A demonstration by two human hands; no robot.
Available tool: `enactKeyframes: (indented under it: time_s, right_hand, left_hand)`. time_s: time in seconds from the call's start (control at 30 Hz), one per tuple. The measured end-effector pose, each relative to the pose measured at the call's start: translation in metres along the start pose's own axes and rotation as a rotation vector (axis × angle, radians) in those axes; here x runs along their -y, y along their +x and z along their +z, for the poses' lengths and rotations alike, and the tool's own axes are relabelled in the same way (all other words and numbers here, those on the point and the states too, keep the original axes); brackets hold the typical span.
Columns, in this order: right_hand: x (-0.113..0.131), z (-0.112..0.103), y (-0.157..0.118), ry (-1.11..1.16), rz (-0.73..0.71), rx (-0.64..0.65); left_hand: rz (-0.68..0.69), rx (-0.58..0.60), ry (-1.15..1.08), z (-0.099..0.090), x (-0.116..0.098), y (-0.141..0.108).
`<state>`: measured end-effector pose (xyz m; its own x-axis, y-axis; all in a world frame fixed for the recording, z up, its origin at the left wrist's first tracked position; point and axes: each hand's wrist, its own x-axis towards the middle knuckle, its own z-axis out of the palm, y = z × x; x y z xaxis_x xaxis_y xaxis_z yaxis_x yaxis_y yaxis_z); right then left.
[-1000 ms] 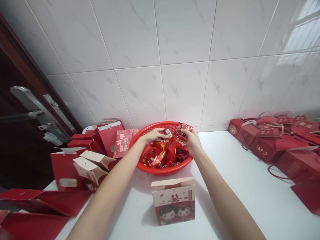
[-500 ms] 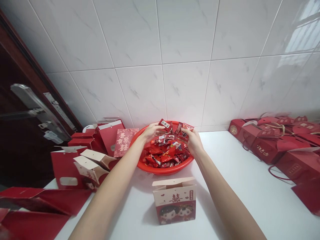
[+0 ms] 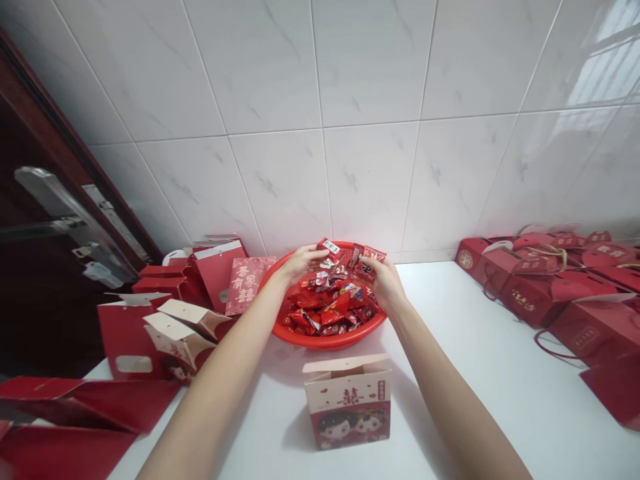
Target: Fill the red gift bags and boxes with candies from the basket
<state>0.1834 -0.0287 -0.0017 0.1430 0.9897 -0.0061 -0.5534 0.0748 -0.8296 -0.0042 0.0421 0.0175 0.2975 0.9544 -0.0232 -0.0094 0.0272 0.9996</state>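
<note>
Over the far left part of a red plastic basket [image 3: 330, 343], my left hand [image 3: 301, 264] pinches a small dark-red wrapped candy [image 3: 331, 249] with pale lettering. On the other side, my right hand [image 3: 386, 280] grips a red candy packet [image 3: 367, 265] with a dark printed character, above the basket's far right rim. Many red wrapped candies [image 3: 335, 310] fill the basket beneath both hands. Nearer to me, between my forearms, stands a cream and red gift box [image 3: 349, 413] with two cartoon faces, its top open.
Open red and cream boxes [image 3: 183, 330] crowd the left side of the white table [image 3: 440, 320], beside a dark door [image 3: 35, 287] with a metal handle. Several closed red boxes [image 3: 545, 293] with cord handles line the right. A tiled wall [image 3: 370, 187] rises behind the basket.
The candy in my left hand has tilted slightly, and its pale label is turned differently. My right hand stays almost in place with its packet. The view has shifted a little.
</note>
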Motion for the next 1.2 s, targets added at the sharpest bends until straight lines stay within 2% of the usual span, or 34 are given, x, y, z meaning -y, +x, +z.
enactKeyframes:
  time_s: [0.13, 0.47, 0.67, 0.83, 1.0, 1.2]
  right_hand:
    - [-0.0002, -0.0018, 0.0022, 0.030, 0.037, 0.040]
    - [-0.0003, -0.0039, 0.0047, 0.098, 0.073, 0.064]
    - [0.0001, -0.0055, 0.0061, 0.100, 0.090, 0.103]
    - [-0.0002, -0.0049, 0.0061, 0.095, 0.098, 0.062]
    - [0.0009, -0.0039, 0.0048, 0.080, 0.117, 0.050]
    - [0.0011, -0.0026, 0.0028, 0.051, 0.103, 0.059]
  left_hand:
    - [0.024, -0.032, 0.003, 0.0024, -0.0010, -0.0013]
    - [0.059, 0.040, 0.013, -0.0006, 0.0010, -0.0001]
    - [0.078, 0.017, 0.012, -0.0026, 0.0036, 0.0015]
    - [0.104, -0.001, -0.090, -0.0016, 0.0016, 0.0003]
    - [0.152, 0.104, -0.119, -0.0004, -0.0003, -0.0023]
    - [0.175, 0.062, -0.088, -0.0008, 0.0018, -0.0020]
